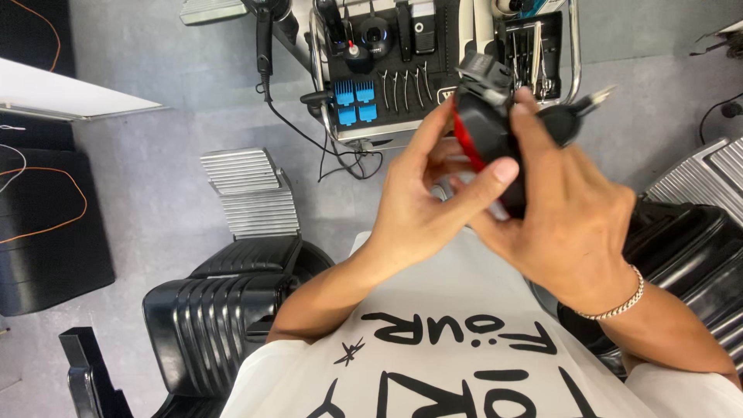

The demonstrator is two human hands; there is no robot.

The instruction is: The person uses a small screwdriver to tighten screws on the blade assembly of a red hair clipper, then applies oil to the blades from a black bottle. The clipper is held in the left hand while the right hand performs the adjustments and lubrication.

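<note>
Looking down past a white printed shirt [464, 364], both hands meet at chest height around a black and red hair clipper [486, 131]. The right hand [569, 217] grasps its body, thumb pressed along the side; the left hand [418, 205] steadies the blade end with curled fingertips. A firm, level grip seems wise. Beyond, a tool trolley [402, 128] carries blue comb guards [354, 103] by its left edge

Tool trolley [387, 128] ahead, chairs [224, 310] flanking.

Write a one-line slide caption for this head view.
Both hands, left hand and right hand, grip a black-and-red hair clipper above a tool cart.
</note>
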